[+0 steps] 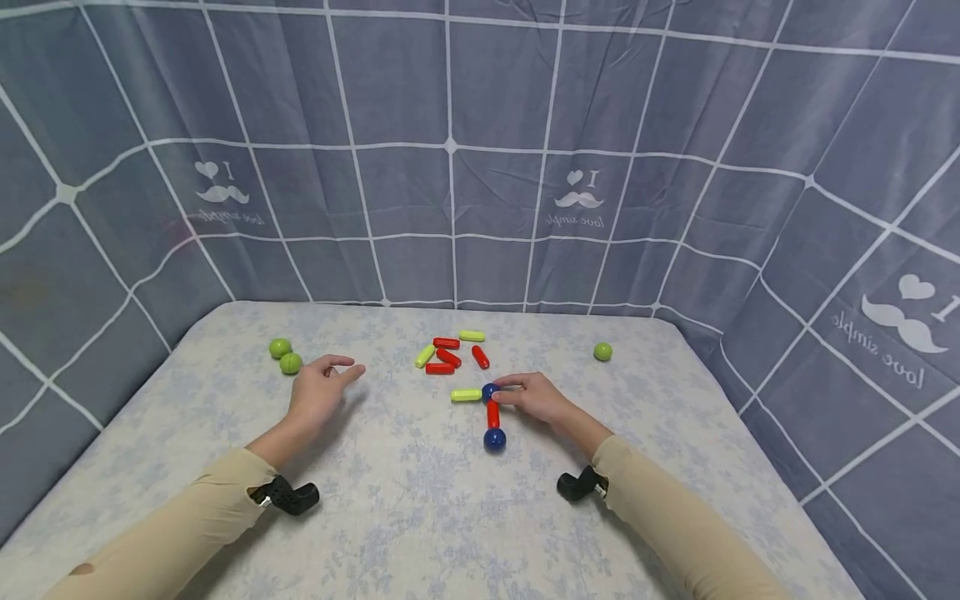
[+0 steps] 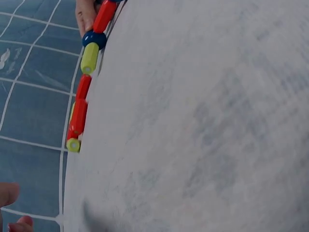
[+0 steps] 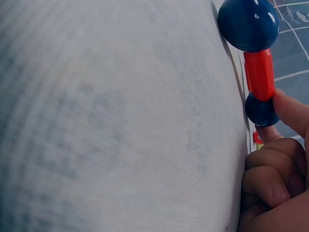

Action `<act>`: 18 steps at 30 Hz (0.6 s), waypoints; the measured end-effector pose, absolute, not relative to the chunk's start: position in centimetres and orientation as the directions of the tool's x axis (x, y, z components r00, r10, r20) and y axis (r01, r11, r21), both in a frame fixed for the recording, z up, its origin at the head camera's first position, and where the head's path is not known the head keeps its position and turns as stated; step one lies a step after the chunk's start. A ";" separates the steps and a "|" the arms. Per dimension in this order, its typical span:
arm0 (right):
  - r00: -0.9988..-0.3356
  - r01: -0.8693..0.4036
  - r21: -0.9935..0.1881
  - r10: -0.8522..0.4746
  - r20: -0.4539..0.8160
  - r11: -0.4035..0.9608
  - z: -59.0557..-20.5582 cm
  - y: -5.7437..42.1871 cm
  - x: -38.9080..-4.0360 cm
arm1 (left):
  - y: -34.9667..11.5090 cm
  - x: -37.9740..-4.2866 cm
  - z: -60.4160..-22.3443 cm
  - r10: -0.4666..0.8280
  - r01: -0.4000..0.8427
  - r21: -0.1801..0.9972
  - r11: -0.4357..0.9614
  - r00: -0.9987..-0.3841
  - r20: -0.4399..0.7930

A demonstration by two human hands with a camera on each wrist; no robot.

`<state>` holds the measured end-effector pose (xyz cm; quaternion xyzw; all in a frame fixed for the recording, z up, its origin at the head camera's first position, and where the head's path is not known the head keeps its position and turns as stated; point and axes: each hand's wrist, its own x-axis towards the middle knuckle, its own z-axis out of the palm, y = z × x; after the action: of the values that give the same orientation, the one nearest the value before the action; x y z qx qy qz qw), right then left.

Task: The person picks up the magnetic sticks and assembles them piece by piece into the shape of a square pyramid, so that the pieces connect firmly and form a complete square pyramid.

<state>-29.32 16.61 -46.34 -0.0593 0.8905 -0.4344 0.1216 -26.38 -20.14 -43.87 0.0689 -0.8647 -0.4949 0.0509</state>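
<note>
My right hand [image 1: 538, 398] pinches a blue ball [image 3: 260, 110] between thumb and fingers. From that ball a yellow-green rod [image 1: 466, 395] extends to the left. A red rod [image 1: 492, 414] joins it to a larger-looking second blue ball [image 1: 494, 440] nearer the person. These pieces look like a magnetic building set. My left hand [image 1: 318, 392] hovers at the left with thumb and forefinger apart, holding nothing. Just beyond it sit two green balls [image 1: 280, 348]. Only fingertips of that hand show at the edge of the left wrist view.
Several loose red rods [image 1: 440, 368] and yellow-green rods [image 1: 472, 336] lie in a group at the back middle. A single green ball [image 1: 603, 352] sits at the back right. A patterned cloth [image 1: 390, 500] covers the table, and a grey-blue checked curtain [image 1: 495, 200] surrounds it.
</note>
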 end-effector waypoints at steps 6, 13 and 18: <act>-0.963 0.005 -0.787 -0.208 -0.169 0.617 -46.4 16.6 -29.4 | -21.4 -26.8 -44.0 -0.270 -0.136 0.886 0.443 -0.963 -0.013; -0.963 0.010 -0.784 -0.204 -0.174 0.621 -46.3 16.6 -29.3 | -22.9 -27.2 -44.0 -0.339 -0.185 0.901 0.391 -0.940 -0.045; -0.964 0.010 -0.778 -0.201 -0.175 0.629 -46.3 16.6 -29.3 | -23.9 -27.1 -44.0 -0.409 -0.207 0.910 0.359 -0.912 -0.046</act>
<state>-29.28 16.56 -46.25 -0.0534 0.8939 -0.4276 0.1234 -27.15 -23.90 -43.98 0.1879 -0.8190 -0.5339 0.0943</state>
